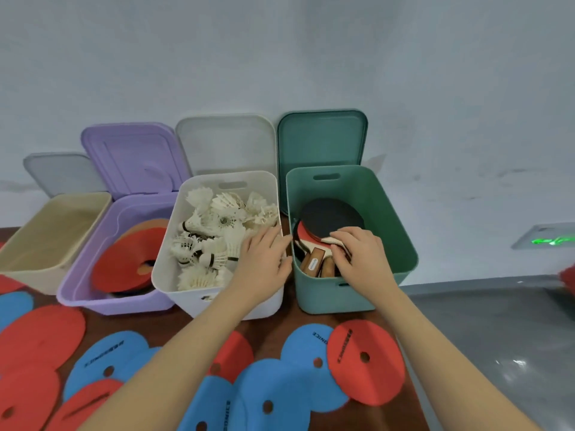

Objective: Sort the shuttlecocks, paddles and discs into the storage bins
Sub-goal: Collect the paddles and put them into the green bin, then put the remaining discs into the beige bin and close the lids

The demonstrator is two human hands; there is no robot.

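Discs on table: many red and blue discs [295, 396] lie loose on the near tabletop, not yet sorted; some are cut off at the frame edges.
Left hand: the left hand [264, 259] rests with relaxed fingers on the white bin's right rim, holding nothing.
Right hand: the right hand [357, 256] reaches into the green bin [395, 244], fingers curled over the paddles [329, 222]; whether it truly grips one is unclear.
White bin: the white bin [193, 293] is full of shuttlecocks [211, 234], seemingly done.
Purple bin: the purple bin [77, 293] holds a few red discs.
Beige bin: the beige bin [18, 262] looks empty; its floor is partly hidden.
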